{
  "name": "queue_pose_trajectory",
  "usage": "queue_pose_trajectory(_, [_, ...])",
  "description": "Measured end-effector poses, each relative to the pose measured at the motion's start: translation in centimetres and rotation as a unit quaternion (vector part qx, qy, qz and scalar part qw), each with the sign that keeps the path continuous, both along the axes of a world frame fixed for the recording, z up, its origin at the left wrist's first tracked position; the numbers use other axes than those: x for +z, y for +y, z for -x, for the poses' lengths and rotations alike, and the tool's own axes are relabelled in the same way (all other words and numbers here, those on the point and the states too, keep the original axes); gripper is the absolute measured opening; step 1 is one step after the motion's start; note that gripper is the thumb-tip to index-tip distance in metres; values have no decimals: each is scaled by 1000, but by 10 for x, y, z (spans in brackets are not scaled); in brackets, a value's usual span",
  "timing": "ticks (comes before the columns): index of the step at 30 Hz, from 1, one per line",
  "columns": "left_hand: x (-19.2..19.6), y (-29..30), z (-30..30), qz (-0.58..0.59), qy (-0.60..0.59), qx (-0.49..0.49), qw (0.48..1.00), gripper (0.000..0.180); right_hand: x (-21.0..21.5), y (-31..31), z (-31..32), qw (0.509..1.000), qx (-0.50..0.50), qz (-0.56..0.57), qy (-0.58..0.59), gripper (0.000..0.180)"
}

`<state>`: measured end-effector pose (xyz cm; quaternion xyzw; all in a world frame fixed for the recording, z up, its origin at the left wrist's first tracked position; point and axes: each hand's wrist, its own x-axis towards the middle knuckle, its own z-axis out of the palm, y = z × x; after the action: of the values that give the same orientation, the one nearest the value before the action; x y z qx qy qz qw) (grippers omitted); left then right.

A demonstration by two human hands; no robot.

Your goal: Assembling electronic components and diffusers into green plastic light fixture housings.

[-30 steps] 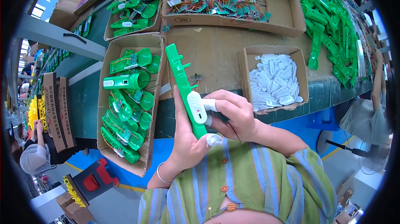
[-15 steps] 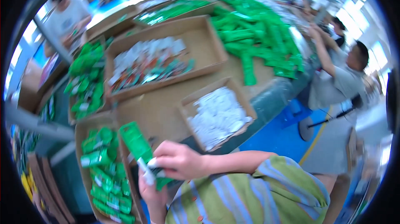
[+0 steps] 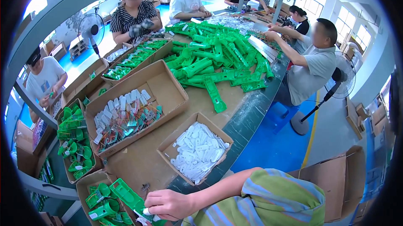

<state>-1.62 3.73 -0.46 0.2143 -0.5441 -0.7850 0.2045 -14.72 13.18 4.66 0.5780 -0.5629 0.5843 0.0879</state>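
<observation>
My right hand (image 3: 168, 204) lies at the bottom of the view, fingers closed over a long green plastic part (image 3: 126, 192) and a small white piece (image 3: 147, 212) on it. My striped sleeve (image 3: 268, 196) runs in from the lower right. Only a sliver of my left hand (image 3: 139, 221) shows under the part at the lower edge, and its grip is hidden. The part hangs above a cardboard box (image 3: 84, 182) of finished green parts.
A small box (image 3: 168, 142) of white pieces sits just beyond my hand. A larger box (image 3: 168, 83) holds white pieces and wired bits. Loose green parts (image 3: 210, 58) are heaped on the table. Several people work around it; a fan (image 3: 342, 74) stands right.
My head has swung up and to the right, so both hands and the green part dropped to the bottom edge. The right hand stays on the part with the white piece.
</observation>
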Motion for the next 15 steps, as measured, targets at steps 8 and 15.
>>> queue_pose_trajectory(8, [50, 1, 22, 135, -82, -47, 986, 34, -10, 5, 6, 997, -1, -71, 20, 31])
queue_pose_trajectory(15, [69, -9, 16, -28, 69, -68, 995, 38, -33, 11, 26, 881, 289, -264, -267, 63])
